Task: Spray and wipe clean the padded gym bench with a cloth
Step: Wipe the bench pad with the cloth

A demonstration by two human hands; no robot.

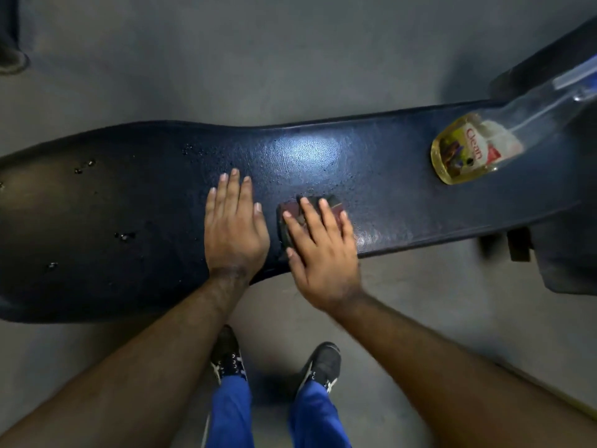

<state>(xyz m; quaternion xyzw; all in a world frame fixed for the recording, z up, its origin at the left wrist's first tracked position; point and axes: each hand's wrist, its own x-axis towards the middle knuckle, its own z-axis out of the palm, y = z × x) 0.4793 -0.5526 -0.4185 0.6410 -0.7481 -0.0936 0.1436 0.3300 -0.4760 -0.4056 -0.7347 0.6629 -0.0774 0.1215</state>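
A long dark blue padded bench (387,156) runs across the view, speckled with spray droplets near its middle. My left hand (234,227) lies flat on the pad with straight fingers. Just to its right, my right hand (319,250) presses a small dark folded cloth (289,218) onto the pad near the front edge, fingers spread over it. A clear spray bottle (468,150) with yellow liquid and a "Clean" label stands on the bench's right end.
Grey floor (290,59) surrounds the bench. My feet in black shoes (323,363) stand close to its front edge. A dark frame part (568,253) and upright pad sit at the right end. A dark object (11,56) sits at the top left.
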